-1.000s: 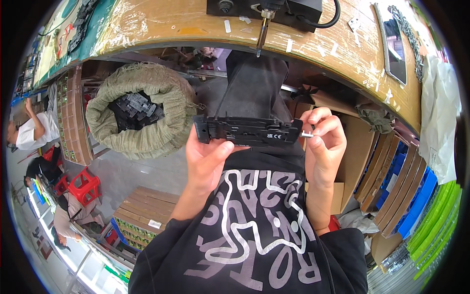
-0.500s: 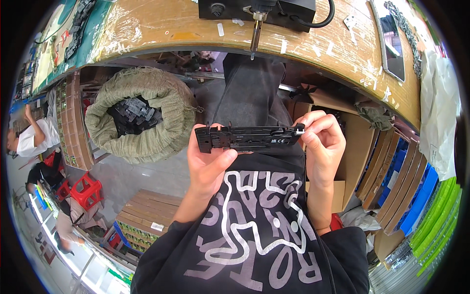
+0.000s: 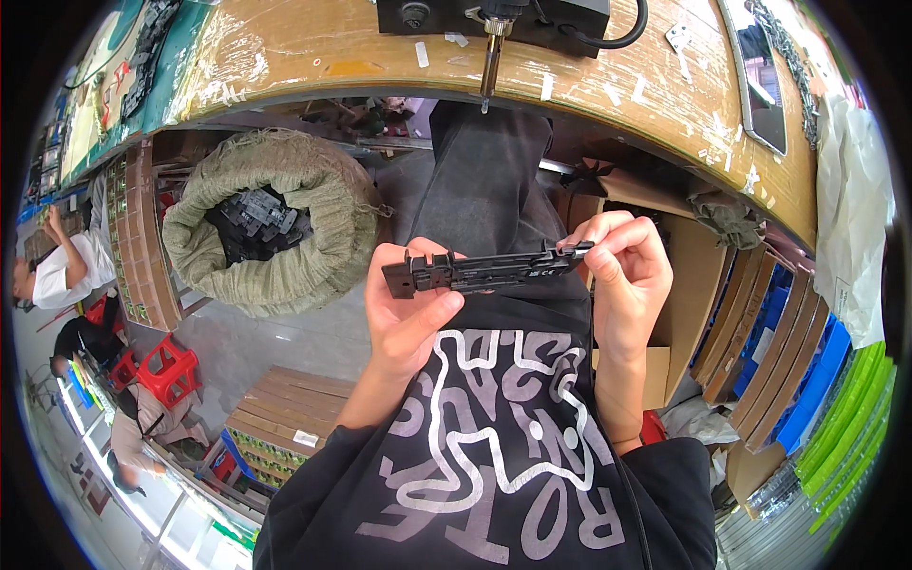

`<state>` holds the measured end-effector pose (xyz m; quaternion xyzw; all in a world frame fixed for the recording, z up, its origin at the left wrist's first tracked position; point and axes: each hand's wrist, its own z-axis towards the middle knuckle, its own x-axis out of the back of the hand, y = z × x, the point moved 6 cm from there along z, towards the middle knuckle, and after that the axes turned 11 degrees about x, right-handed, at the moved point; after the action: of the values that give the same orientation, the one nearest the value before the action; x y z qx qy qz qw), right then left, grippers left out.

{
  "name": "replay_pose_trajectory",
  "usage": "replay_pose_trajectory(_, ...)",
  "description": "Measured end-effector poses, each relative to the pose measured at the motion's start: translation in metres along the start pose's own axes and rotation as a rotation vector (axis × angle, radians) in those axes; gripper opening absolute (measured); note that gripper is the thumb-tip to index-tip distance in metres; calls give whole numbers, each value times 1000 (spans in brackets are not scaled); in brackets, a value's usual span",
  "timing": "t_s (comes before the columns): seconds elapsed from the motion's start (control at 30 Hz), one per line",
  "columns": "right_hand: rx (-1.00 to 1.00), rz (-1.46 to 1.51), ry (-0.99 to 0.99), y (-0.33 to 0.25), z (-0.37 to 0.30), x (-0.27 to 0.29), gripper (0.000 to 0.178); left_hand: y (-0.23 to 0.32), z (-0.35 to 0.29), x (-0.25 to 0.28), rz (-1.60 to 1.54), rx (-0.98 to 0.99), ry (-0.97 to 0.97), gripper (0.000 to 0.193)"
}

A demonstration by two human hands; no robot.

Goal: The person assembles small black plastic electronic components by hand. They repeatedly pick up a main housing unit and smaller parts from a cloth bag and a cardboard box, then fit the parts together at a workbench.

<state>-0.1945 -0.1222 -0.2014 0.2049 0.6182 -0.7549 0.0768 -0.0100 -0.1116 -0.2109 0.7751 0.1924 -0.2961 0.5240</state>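
A long, flat black plastic part (image 3: 494, 270) with moulded ridges and clips spans both my hands above my lap. My left hand (image 3: 404, 318) is closed around its broad left end, thumb along the lower edge. Between thumb and fingertips, my right hand (image 3: 622, 261) pinches the narrow right end. The part is tilted, so mostly its long edge shows; its far side is hidden. Beyond it, an electric screwdriver (image 3: 491, 57) hangs tip down at the front of the workbench (image 3: 313, 57), apart from both hands.
A rolled-down woven sack (image 3: 332, 180) holding black plastic parts (image 3: 261, 220) stands at left. Cardboard boxes (image 3: 285, 408) and a red stool (image 3: 169, 370) are further left. At right are cardboard dividers (image 3: 750, 332) and a clear plastic bag (image 3: 850, 218). People sit at far left.
The black plastic part has rolled in my hands, its face now turned more edge-on and its right end slightly raised. Both hands keep their hold.
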Motion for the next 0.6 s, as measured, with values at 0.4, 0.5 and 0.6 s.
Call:
replay_pose_trajectory(0.4, -20, 191, -218, 9, -5, -19, 13, -69, -5, -29, -535, 879, -494, 43)
replay_pose_trajectory(0.5, -61, 216, -360, 9, -7, -32, 12, -64, -8, -44, -803, 897, -636, 33)
replay_pose_trajectory(0.6, -12, 190, -442, 8, -4, -36, 12, -62, -6, -45, -941, 908, -741, 22)
